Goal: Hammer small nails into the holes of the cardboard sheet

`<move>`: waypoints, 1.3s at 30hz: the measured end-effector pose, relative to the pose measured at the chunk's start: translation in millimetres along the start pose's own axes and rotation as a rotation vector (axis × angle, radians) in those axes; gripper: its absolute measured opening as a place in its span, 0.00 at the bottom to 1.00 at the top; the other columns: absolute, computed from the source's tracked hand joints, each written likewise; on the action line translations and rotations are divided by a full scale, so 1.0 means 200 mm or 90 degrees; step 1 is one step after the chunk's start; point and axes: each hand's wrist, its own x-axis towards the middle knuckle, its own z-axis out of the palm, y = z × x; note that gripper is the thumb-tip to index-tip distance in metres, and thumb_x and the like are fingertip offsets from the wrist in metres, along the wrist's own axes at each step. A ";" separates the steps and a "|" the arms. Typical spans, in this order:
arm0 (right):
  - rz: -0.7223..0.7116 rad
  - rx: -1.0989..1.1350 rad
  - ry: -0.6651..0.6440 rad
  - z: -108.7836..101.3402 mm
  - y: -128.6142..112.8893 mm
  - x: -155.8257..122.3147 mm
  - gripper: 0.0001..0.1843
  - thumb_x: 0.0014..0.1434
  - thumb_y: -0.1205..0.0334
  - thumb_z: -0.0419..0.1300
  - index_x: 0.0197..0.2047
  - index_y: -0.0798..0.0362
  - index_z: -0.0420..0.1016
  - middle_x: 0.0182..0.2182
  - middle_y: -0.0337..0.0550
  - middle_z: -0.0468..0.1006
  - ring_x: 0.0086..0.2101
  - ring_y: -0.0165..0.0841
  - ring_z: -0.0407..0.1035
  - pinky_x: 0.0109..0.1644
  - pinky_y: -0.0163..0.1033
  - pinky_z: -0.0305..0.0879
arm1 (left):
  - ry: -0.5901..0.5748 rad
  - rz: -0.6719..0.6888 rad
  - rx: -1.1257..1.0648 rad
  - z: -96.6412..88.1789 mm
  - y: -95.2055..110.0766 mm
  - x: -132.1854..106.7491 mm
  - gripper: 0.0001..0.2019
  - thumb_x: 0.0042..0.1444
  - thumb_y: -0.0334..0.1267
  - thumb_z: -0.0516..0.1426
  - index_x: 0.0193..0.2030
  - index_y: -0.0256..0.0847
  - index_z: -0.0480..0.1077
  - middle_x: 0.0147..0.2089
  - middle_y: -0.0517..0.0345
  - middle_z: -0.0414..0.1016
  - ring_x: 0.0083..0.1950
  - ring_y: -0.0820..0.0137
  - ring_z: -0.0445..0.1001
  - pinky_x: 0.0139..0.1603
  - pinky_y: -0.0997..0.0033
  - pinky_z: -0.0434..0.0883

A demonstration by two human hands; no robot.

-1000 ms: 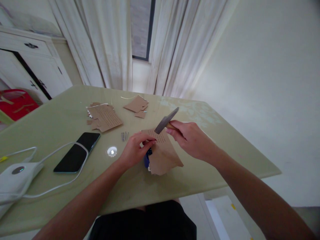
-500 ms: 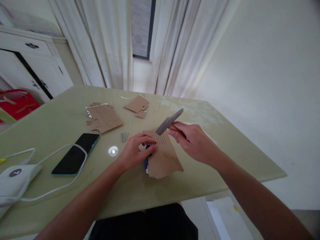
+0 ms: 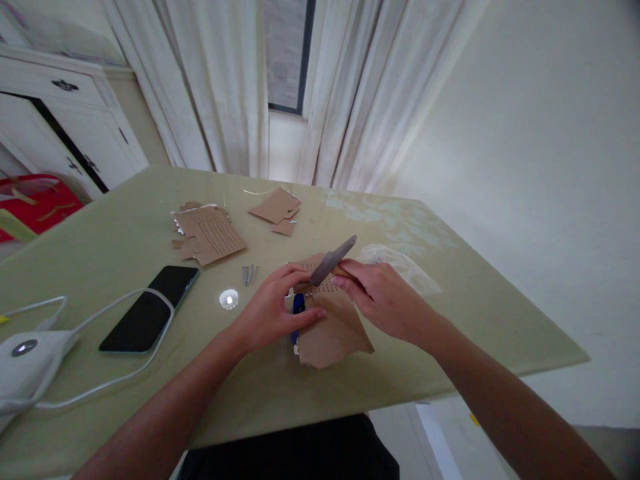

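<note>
A piece of brown cardboard (image 3: 335, 333) with rows of small punched holes lies in front of me, its near edge torn. A dark blue object (image 3: 297, 319) sticks out from under its left side; most of it is hidden. My left hand (image 3: 277, 303) rests on the cardboard's left part, thumb and fingers apart. My right hand (image 3: 385, 293) is closed around the wooden handle of a hammer (image 3: 333, 260). The grey hammer head is low over the holes, close to my left fingertips. Whether it touches the cardboard I cannot tell.
Several nails (image 3: 249, 275) lie left of my left hand, near a small shiny round thing (image 3: 229, 299). Further left are a phone (image 3: 150, 310) and a white device with a cable (image 3: 37, 360). Punched cardboard (image 3: 213, 233), cardboard scraps (image 3: 275, 205) and clear plastic (image 3: 400, 267) lie farther back.
The hammer has come down and slightly left toward the cardboard. My left thumb has moved nearer to me, away from the other fingers. The clear plastic now shows more behind my right hand.
</note>
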 end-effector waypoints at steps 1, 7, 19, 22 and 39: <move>-0.005 -0.008 -0.001 -0.01 -0.01 -0.01 0.15 0.79 0.61 0.55 0.60 0.53 0.80 0.49 0.51 0.89 0.45 0.44 0.84 0.49 0.42 0.71 | -0.001 -0.004 -0.004 0.00 0.00 0.00 0.22 0.61 0.48 0.72 0.59 0.46 0.78 0.60 0.49 0.78 0.62 0.55 0.77 0.64 0.53 0.74; -0.037 -0.055 0.031 -0.01 -0.07 -0.08 0.15 0.79 0.60 0.53 0.59 0.52 0.78 0.49 0.52 0.89 0.44 0.43 0.84 0.47 0.43 0.72 | -0.009 -0.014 -0.010 0.00 0.01 -0.01 0.20 0.61 0.46 0.71 0.59 0.47 0.78 0.62 0.48 0.78 0.62 0.55 0.77 0.64 0.54 0.74; -0.016 -0.106 -0.001 0.03 -0.06 -0.06 0.15 0.80 0.61 0.53 0.61 0.54 0.77 0.50 0.55 0.88 0.45 0.45 0.84 0.48 0.45 0.72 | -0.010 -0.003 0.002 0.00 0.01 0.00 0.20 0.62 0.45 0.71 0.58 0.46 0.78 0.61 0.50 0.79 0.61 0.56 0.77 0.62 0.56 0.74; -0.002 -0.063 -0.003 0.05 -0.06 -0.05 0.15 0.80 0.60 0.53 0.60 0.55 0.77 0.50 0.55 0.88 0.46 0.46 0.84 0.49 0.45 0.72 | -0.011 -0.007 0.003 -0.01 0.01 0.00 0.20 0.62 0.47 0.71 0.58 0.47 0.78 0.61 0.49 0.79 0.61 0.55 0.77 0.61 0.55 0.74; 0.238 0.922 0.191 0.36 0.39 0.13 0.30 0.55 0.39 0.76 0.47 0.56 0.82 0.23 0.32 0.75 0.14 0.20 0.54 0.14 0.27 0.49 | 0.119 -0.328 -0.189 0.05 -0.15 0.01 0.26 0.68 0.65 0.56 0.36 0.43 0.73 0.33 0.56 0.76 0.35 0.63 0.76 0.38 0.63 0.75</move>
